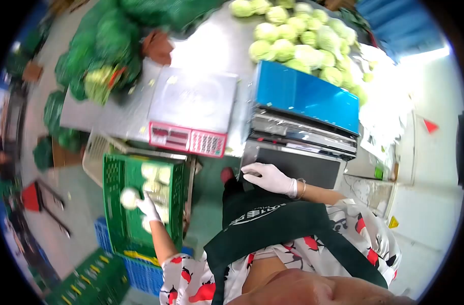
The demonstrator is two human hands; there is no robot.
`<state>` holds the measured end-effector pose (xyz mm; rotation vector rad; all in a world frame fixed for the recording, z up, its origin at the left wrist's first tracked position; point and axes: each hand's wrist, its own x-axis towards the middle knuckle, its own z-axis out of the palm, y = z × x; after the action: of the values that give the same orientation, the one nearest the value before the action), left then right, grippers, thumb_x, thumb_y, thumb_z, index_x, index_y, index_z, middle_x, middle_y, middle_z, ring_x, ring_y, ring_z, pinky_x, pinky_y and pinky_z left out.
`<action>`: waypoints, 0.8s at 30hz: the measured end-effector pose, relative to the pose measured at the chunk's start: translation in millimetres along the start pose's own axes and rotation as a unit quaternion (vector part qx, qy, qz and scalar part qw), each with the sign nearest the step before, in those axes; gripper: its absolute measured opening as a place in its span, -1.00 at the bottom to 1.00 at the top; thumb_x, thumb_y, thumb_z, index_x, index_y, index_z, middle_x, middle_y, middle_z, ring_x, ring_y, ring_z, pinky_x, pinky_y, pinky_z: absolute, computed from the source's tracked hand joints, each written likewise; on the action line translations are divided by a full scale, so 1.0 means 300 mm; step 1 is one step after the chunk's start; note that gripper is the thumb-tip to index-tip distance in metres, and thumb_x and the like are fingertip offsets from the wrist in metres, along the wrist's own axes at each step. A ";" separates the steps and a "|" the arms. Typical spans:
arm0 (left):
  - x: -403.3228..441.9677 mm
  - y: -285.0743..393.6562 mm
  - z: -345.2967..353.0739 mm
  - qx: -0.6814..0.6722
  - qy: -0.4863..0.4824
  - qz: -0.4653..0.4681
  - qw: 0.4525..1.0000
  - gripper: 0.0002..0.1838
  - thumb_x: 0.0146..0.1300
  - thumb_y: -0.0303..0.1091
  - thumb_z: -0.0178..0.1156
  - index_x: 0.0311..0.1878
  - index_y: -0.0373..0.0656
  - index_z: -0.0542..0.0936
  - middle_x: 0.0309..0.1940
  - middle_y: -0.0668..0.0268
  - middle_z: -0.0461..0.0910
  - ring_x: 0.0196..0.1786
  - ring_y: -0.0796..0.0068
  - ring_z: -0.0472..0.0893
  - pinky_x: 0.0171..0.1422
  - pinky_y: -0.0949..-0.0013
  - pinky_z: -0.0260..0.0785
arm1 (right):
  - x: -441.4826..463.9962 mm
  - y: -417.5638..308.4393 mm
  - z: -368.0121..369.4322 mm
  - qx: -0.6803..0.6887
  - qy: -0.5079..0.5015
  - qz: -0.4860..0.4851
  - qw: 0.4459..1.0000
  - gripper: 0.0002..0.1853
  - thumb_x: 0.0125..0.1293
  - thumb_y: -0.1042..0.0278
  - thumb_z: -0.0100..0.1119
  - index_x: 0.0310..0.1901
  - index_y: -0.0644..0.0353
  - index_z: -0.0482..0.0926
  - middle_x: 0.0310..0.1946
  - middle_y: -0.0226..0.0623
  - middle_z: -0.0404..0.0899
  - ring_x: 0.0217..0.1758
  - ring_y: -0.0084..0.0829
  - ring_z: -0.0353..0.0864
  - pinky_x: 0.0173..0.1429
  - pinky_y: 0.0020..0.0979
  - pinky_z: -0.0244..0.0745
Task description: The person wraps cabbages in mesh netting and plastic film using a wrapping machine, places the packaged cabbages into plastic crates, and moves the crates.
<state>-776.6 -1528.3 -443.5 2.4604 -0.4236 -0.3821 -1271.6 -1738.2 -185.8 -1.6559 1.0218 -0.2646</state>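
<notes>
My left hand (149, 208), in a white glove, is over the green crate (115, 223) with its fingers closed against a round pale cabbage (129, 198). Beside it in the crate lie several more pale cabbages (156, 175) in a row. My right hand (270, 179), gloved too, rests with fingers stretched out at the edge of the black plate (303, 168) on the front of a machine with a blue cover (308, 94). Nothing shows in the right hand.
A scale (191, 107) with a red keypad panel sits on the metal table left of the machine. Many cabbages (298, 35) are heaped behind the machine. Green mesh sacks (102, 48) stand at the back left. Blue crates (143, 274) lie below the green one.
</notes>
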 end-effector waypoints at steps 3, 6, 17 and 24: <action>-0.160 0.709 -0.011 -0.182 0.014 0.174 0.968 -0.36 0.46 -0.34 0.18 0.52 -0.27 0.23 0.39 -0.06 0.36 0.40 0.13 0.42 0.48 0.18 0.28 | -0.068 0.037 -0.150 0.046 0.091 0.035 0.994 -0.65 0.43 0.17 0.24 0.10 0.22 0.63 -0.04 -0.12 0.71 0.01 -0.32 0.73 0.16 -0.37 0.57; -0.307 1.278 0.113 -0.293 -0.168 0.259 0.905 -0.40 0.46 -0.47 0.14 0.51 -0.26 0.26 0.38 0.07 0.41 0.33 0.29 0.49 0.44 0.27 0.30 | -0.109 0.079 -0.440 0.150 0.207 0.041 0.966 -0.68 0.42 0.23 0.24 0.08 0.26 0.64 -0.10 -0.30 0.72 -0.01 -0.47 0.68 0.15 -0.41 0.54; -0.880 2.550 1.217 -0.073 -0.426 0.556 0.710 -0.32 0.34 0.04 0.24 0.39 -0.19 0.44 0.18 -0.04 0.61 0.26 0.02 0.57 0.35 0.20 0.39 | 0.392 0.680 -1.433 0.373 0.270 0.100 0.882 -0.54 0.41 0.14 0.21 0.30 0.04 0.52 0.19 -0.13 0.52 0.07 -0.28 0.60 0.10 -0.37 0.54; -0.900 2.690 1.712 0.202 -0.435 0.528 0.701 -0.08 0.31 0.42 0.00 0.50 -0.12 0.32 0.31 -0.09 0.49 0.43 0.08 0.45 0.52 0.22 0.22 | 0.729 0.757 -1.446 0.502 0.240 0.128 0.821 -0.16 0.23 -0.05 0.40 0.50 -0.12 0.24 0.55 -0.24 0.12 0.53 -0.11 0.15 0.42 0.00 0.23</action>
<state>-1377.8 -2307.5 -304.1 1.7390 -2.3502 -0.9636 -1526.6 -2195.9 -300.3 -0.4756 1.1549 -0.8979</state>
